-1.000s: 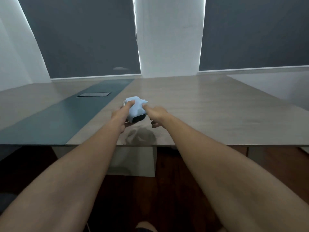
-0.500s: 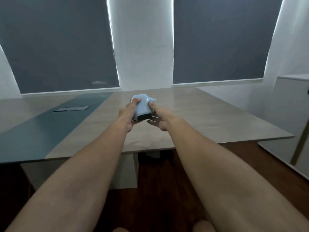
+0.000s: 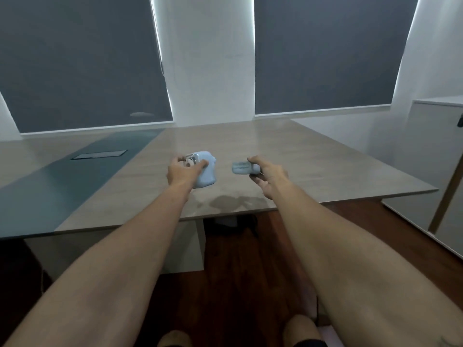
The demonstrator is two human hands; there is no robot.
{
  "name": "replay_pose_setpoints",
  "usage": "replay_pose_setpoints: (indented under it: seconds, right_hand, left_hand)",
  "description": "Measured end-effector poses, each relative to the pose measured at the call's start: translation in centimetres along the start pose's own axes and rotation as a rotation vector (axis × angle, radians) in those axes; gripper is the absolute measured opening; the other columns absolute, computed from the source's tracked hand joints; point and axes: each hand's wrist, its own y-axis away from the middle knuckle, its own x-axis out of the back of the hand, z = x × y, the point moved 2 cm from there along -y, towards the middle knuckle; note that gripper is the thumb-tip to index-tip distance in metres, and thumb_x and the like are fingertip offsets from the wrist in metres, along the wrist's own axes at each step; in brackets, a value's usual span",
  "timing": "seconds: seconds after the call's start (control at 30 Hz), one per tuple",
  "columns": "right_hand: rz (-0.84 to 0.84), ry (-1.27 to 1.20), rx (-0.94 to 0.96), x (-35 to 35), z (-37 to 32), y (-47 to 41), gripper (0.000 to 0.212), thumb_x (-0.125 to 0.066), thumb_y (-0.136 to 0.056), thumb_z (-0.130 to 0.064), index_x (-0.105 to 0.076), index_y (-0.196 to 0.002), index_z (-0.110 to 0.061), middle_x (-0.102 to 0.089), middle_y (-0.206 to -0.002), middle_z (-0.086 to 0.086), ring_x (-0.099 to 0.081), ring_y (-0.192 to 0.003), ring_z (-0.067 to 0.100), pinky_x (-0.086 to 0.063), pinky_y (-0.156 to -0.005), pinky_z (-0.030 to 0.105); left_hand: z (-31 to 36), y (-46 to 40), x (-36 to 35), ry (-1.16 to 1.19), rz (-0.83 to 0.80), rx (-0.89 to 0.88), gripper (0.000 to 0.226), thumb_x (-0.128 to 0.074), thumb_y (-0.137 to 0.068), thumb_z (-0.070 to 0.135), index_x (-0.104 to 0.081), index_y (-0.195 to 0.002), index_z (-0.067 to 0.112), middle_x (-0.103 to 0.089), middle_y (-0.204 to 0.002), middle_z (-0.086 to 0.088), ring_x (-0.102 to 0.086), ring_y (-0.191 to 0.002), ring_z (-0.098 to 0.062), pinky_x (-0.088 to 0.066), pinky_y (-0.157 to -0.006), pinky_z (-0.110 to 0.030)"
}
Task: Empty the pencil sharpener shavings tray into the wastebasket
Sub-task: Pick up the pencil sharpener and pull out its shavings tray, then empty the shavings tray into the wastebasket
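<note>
Sharpener body (image 3: 205, 171), pale blue, sits at centre frame above the near edge of the wooden table (image 3: 313, 166), gripped by the left hand (image 3: 184, 171). Shavings tray (image 3: 242, 168) is out of the body and apart from it, off at 3 o'clock, held by the right hand (image 3: 269, 177).

Holding, judged: left hand steadies the body so it does not slide or tip while the tray is away; the two parts are kept separated, so the drawer step looks complete. Tray is held roughly level, which would keep any shavings inside during the carry. Contents of the tray too blurred to tell.

Fingers:
- Left: thumb and fingers (image 3: 202, 163) wrapped over the top and near side of the body, closed around it. A small metal part, likely the crank end, shows between thumb and forefinger at 11 o'clock of the hand.
- Right: thumb and forefinger pinch the tray's right end; the remaining fingers curl loosely below, touching nothing that I can see.

Wastebasket: not in view. A dark shape under the table at 6 o'clock of the tray cannot be identified.

Task status, judged: tray extracted, emptying not yet done.
</note>
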Motion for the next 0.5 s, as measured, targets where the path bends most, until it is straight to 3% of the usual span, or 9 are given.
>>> replay_pose_setpoints:
  seconds: [0.07, 0.2, 0.3, 0.5]
  right_hand:
    - [0.016, 0.019, 0.000, 0.6, 0.8, -0.5, 0.025, -0.084, -0.065, -0.002, -0.067, -0.083, 0.001, -0.065, -0.096, 0.017, -0.064, -0.091, 0.027, -0.058, -0.068, 0.029]
    - [-0.016, 0.085, 0.029, 1.5, 2.4, -1.7, 0.049, -0.089, -0.058, -0.003, -0.071, -0.103, 0.003, -0.070, -0.103, 0.016, -0.069, -0.105, 0.029, -0.058, -0.081, 0.033]
    - [-0.027, 0.123, 0.027, 2.2, 2.8, -2.1, 0.040, -0.088, -0.060, -0.001, -0.070, -0.095, -0.005, -0.070, -0.106, 0.017, -0.068, -0.104, 0.029, -0.057, -0.089, 0.033]
    - [-0.094, 0.193, 0.021, 3.7, 2.1, -1.6, 0.057, -0.088, -0.057, 0.005, -0.070, -0.110, -0.003, -0.069, -0.116, 0.017, -0.068, -0.106, 0.029, -0.057, -0.091, 0.033]
  left_hand:
    - [-1.1, 0.5, -0.3, -0.107, 0.043, -0.049, 0.062, -0.085, -0.063, 0.028, -0.057, -0.116, 0.015, -0.067, -0.114, -0.008, -0.064, -0.104, -0.028, -0.051, -0.088, -0.031]
    - [-3.2, 1.1, -1.0, -0.204, 0.054, -0.109, 0.065, -0.087, -0.065, 0.025, -0.052, -0.118, 0.013, -0.067, -0.115, -0.012, -0.063, -0.101, -0.029, -0.043, -0.078, -0.029]
    - [-3.9, 1.0, -1.6, -0.243, 0.053, -0.138, 0.067, -0.087, -0.065, 0.028, -0.049, -0.118, 0.013, -0.066, -0.115, -0.011, -0.063, -0.101, -0.028, -0.040, -0.075, -0.028]
    - [-4.1, 1.5, -1.7, -0.349, 0.066, -0.144, 0.075, -0.086, -0.062, 0.035, -0.046, -0.121, 0.013, -0.059, -0.124, -0.011, -0.060, -0.109, -0.032, -0.041, -0.079, -0.032]
